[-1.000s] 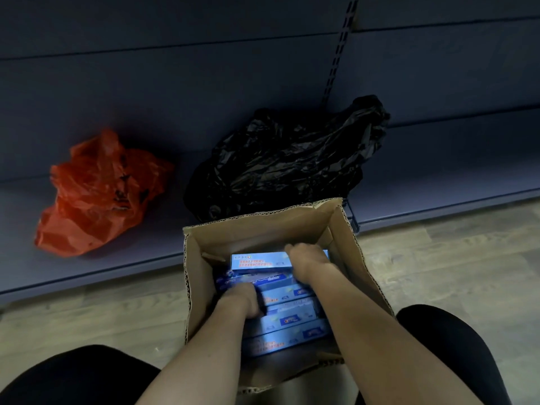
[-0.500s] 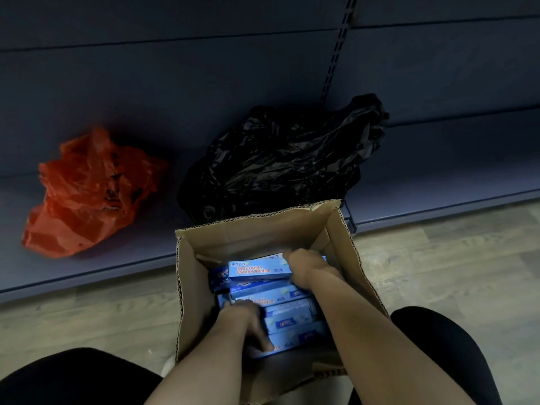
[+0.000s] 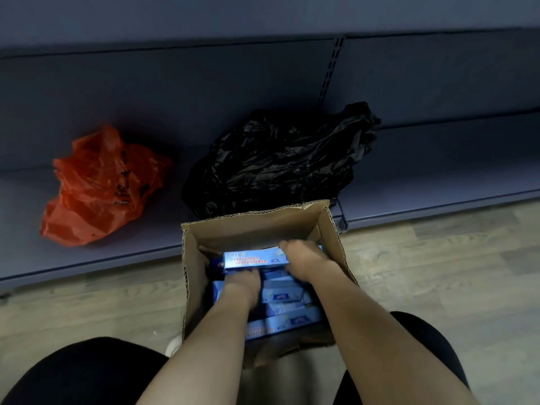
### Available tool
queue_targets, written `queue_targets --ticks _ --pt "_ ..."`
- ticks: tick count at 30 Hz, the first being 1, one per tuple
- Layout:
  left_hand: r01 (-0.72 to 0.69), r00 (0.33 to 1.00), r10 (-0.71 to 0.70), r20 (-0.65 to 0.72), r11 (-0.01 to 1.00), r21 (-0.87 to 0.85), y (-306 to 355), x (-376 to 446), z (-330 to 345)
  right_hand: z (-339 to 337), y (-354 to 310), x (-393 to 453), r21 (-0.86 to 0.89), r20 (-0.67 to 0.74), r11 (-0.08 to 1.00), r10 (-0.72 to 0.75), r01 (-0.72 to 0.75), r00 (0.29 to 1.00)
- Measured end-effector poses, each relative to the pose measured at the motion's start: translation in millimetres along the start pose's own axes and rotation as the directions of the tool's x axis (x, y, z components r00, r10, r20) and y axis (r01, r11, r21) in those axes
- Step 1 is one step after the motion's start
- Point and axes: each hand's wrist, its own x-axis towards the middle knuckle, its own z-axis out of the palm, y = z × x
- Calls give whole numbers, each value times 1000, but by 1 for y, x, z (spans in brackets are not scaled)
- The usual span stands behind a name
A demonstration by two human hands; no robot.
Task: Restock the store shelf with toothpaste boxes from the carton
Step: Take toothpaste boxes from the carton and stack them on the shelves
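Note:
An open brown carton stands on the floor between my knees, in front of the low shelf. Several blue toothpaste boxes lie stacked inside it. The top toothpaste box lies crosswise at the far end. My right hand grips its right end. My left hand reaches under the near edge of that box, fingers curled among the boxes; its grip is partly hidden.
A crumpled red plastic bag lies on the shelf at left and a black plastic bag lies just behind the carton. The wooden floor runs along the shelf's front edge. My knees flank the carton.
My left hand has moved from the near boxes forward to the underside of the top box. My right hand has stayed on that box's right end. The view has shifted slightly.

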Motion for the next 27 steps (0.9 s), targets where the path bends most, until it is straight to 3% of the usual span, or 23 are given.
queue_targets --ticks 2,9,15,18,24,27 --pt "14 999 -12 -50 999 44 -1 -20 -16 -20 -5 -21 -34 -13 999 -22 21 1000" --pt "6 974 -15 -228 999 -41 8 -155 -69 -112 -28 -129 -105 -51 990 -97 91 994" --pt "24 959 13 -284 992 126 11 -291 -152 -220 -42 -243 -63 -111 989 -137 130 984" --pt "22 950 14 -312 994 110 10 -357 -195 -279 -44 -296 -50 -126 981 -193 188 973" --pt "-43 865 39 -501 999 4 12 -469 -279 -393 -51 -382 -82 -242 966 -257 244 935" --pt "2 804 34 -594 998 60 10 -505 -315 -437 -56 -414 -135 -320 956 -289 259 902"
